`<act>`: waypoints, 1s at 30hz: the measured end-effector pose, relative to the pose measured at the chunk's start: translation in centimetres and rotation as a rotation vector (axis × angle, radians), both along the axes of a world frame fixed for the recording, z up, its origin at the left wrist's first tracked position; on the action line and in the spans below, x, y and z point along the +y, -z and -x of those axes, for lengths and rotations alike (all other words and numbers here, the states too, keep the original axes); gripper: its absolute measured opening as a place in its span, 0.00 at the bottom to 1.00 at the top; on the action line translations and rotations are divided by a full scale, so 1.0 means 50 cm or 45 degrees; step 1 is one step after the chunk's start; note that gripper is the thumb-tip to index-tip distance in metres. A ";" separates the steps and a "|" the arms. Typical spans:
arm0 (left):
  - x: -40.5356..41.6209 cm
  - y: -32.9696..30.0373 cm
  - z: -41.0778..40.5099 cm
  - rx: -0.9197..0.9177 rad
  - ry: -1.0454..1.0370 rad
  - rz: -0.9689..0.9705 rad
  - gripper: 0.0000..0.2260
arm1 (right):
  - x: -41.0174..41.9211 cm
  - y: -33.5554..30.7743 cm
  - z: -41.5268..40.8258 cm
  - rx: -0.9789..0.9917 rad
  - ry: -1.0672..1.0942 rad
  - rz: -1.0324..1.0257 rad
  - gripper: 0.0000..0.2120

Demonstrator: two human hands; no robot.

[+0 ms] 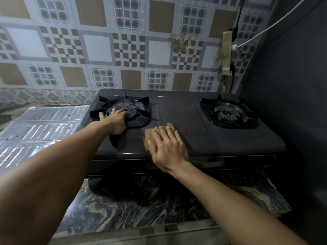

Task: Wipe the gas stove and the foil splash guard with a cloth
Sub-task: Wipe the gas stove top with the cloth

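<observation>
A brown square cloth (160,134) is pressed flat under the spread right hand (167,147) at the front centre of the black two-burner gas stove (221,137) — nothing gripped — while the left hand (115,122) is laid open on the left burner grate (122,110).

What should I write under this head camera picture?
Right hand presses cloth on stove; left hand rests by burner.

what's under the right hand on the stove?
A brown cloth, pressed flat on the gas stove top by the right hand. Only its edges show past the fingers; the rest, and the stove surface beneath, is covered.
</observation>
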State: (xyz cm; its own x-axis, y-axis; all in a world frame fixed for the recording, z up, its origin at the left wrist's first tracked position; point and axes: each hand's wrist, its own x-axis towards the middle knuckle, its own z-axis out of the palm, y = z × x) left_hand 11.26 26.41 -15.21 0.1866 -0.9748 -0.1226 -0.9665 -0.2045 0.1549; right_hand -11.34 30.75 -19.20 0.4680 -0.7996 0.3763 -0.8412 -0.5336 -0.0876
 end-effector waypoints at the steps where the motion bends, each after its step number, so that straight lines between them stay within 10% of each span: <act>1: 0.005 -0.006 0.000 -0.009 0.025 0.030 0.27 | -0.002 -0.007 -0.005 0.061 -0.051 -0.018 0.31; 11: 0.134 -0.015 -0.150 0.001 -0.185 0.717 0.17 | -0.036 -0.034 0.011 0.546 -0.453 -0.189 0.59; 19: 0.238 0.008 -0.199 1.542 -0.972 0.355 0.26 | 0.015 -0.030 -0.192 0.437 -0.677 -0.137 0.46; 30: 0.329 0.056 -0.213 2.499 -0.941 0.476 0.44 | 0.031 -0.060 -0.386 0.371 -0.784 -0.322 0.42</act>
